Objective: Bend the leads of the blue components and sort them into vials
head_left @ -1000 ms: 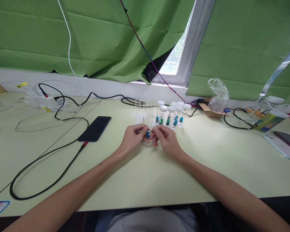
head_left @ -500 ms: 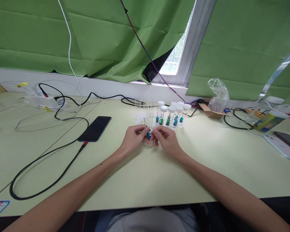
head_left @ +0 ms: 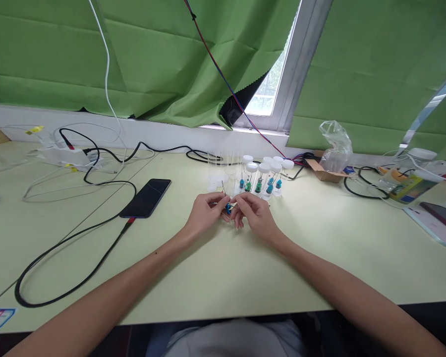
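Observation:
A small blue part (head_left: 228,208) with thin wire-like leads sits between my hands, low over the table. My left hand (head_left: 207,210) pinches it between thumb and fingers, and a thin dark lead sticks up above the fingertips. My right hand (head_left: 255,212) is closed in a pinch right beside it, fingertips almost meeting the left ones; what lies in that pinch is too small to make out. Just behind stand several clear tubes with white caps (head_left: 263,168), holding blue and green parts with leads. Clear uncapped tubes (head_left: 230,177) stand to their left.
A black phone (head_left: 146,198) with a plugged-in black cable (head_left: 107,265) lies left of my hands. A white power strip (head_left: 65,154) and loose cables are at the back left. At the back right is a cardboard box (head_left: 325,171) with a plastic bag (head_left: 336,144).
My fingertips have shifted slightly around the blue part, which has turned a little. The right fingers have curled slightly lower. Everything else stays in place.

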